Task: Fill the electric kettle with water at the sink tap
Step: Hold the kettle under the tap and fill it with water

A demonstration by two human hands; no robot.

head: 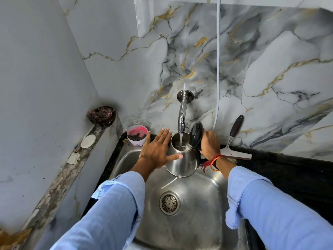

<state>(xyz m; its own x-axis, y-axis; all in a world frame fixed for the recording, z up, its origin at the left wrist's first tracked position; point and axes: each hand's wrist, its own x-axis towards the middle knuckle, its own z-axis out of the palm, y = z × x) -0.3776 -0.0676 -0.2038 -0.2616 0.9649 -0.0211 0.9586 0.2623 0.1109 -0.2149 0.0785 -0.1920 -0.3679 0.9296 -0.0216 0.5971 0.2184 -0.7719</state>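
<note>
Two bare hands steady a steel electric kettle (182,159) over the back of a stainless sink (207,199), directly beneath a chrome wall tap (182,112) whose stream of water (180,140) falls straight into the open mouth. The kettle is a brushed, rounded metal jug with a black lid (196,135) hinged up and back; a small oval badge low on its body is too small to read. The left hand (157,150) lies flat and spread against the kettle's side, fingers extended and thumb pressed on the metal, gripping nothing. The right hand (210,144) is closed around the black handle behind the raised lid, and a red-orange thread band (214,162) circles that wrist. Light blue sleeves (111,210) are rolled above both forearms. A round drain strainer (169,203) sits in the middle of the basin. At the sink's back left corner stands a pale plastic cup (137,135) streaked pink inside, with faint pink markings on its wall that cannot be made out. A squeegee (234,141) leans against the marble-patterned wall at the back edge of the black counter (288,170), right of the sink. A dark bowl (102,116) rests on the ledge in the far left corner.
</note>
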